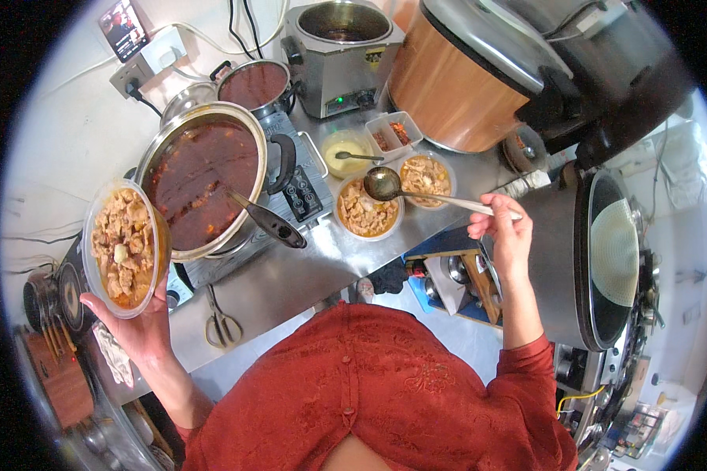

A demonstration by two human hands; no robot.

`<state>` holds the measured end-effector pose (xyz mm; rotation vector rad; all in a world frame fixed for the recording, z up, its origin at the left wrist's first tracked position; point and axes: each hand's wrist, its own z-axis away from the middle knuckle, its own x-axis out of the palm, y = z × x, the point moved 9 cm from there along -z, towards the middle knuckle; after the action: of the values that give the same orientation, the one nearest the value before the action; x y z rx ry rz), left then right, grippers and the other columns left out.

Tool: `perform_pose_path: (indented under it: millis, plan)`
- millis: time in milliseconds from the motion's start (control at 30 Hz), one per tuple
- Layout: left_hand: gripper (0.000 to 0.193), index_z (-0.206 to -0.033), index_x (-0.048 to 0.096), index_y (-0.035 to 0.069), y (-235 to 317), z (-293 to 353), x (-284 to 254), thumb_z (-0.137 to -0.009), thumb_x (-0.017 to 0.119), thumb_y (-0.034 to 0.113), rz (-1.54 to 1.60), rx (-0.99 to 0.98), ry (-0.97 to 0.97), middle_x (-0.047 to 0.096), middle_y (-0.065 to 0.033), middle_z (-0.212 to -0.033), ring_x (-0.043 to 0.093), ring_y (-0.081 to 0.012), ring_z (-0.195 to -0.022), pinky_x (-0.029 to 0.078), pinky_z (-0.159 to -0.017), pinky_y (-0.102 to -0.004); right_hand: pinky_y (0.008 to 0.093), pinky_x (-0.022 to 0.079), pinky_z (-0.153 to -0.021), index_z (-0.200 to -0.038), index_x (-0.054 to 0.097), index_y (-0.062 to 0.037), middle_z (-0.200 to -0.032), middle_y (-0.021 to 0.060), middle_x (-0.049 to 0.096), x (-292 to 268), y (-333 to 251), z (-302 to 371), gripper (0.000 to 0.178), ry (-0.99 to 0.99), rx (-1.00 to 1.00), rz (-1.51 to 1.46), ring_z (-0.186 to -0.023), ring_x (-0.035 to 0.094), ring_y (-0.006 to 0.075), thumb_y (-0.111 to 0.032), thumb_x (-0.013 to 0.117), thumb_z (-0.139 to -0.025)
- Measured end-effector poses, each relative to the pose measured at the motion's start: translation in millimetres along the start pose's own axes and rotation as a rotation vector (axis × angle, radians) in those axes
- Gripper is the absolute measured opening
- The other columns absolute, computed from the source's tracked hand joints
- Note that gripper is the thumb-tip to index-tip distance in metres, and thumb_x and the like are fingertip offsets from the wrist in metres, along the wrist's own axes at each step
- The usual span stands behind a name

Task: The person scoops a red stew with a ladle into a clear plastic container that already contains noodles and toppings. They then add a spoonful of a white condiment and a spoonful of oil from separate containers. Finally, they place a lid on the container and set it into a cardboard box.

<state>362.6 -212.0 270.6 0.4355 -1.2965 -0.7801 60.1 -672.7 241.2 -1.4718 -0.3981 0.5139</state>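
My left hand (151, 336) holds up a clear round plastic container (123, 250) of sliced meat in broth, tilted toward me, beside a big pot (204, 184) of dark red soup. In my right hand (507, 235) is the handle of a metal ladle (382, 184); its bowl hangs over another meat-filled container (368, 210) on the steel counter. A third such container (427, 179) stands just behind the ladle's handle. A second utensil with a black handle (271, 225) rests in the big pot, its head sunk in the soup.
Behind the containers are a small bowl (349, 149) with a spoon and a divided box (393, 135) of red seasonings. A steel warmer (338, 63), a large copper-coloured cooker (456, 82) and a smaller pot (253, 85) line the back. Scissors (221, 323) hang at the counter's front edge.
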Motion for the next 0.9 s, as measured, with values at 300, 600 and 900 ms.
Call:
perform_pose_path:
  millis: [300, 600, 900]
  plan:
    - [0.079, -0.146, 0.03, 0.012, 7.6, 6.1, -18.4, -0.086, 0.058, 0.056, 0.061, 0.072, 0.127, 0.034, -0.0104, -0.15, 0.037, -0.0329, -0.134, 0.038, -0.105, -0.0566, 0.0313, 0.057, -0.06, -0.109, 0.058, 0.0046, -0.081, 0.015, 0.067, 65.8, -100.8, -135.1, 0.031, -0.124, -0.284, -0.241, -0.067, 0.067, 0.0203, -0.023, 0.05, -0.099]
    - [0.075, -0.145, 0.033, 0.018, 10.5, 81.9, -87.6, -0.087, 0.05, 0.063, 0.05, 0.176, 0.323, 0.037, -0.007, -0.148, 0.039, -0.0307, -0.133, 0.039, -0.103, -0.0578, 0.0261, 0.054, -0.063, -0.111, 0.063, -0.0004, -0.08, 0.0112, 0.067, 182.1, -83.5, -252.5, 0.03, -0.251, -0.507, -0.005, -0.068, 0.065, 0.0145, -0.026, 0.054, -0.097]
    - [0.079, -0.145, 0.033, 0.012, -77.5, 123.5, -121.2, -0.089, 0.041, 0.068, 0.016, 0.002, 0.309, 0.039, -0.0082, -0.147, 0.039, -0.0268, -0.134, 0.033, -0.11, -0.0449, 0.0366, 0.048, -0.081, -0.12, 0.064, -0.0178, -0.102, 0.0138, 0.065, 243.7, -63.3, -258.8, 0.034, -0.352, -0.891, 0.938, -0.09, 0.063, 0.025, -0.035, 0.061, -0.09]
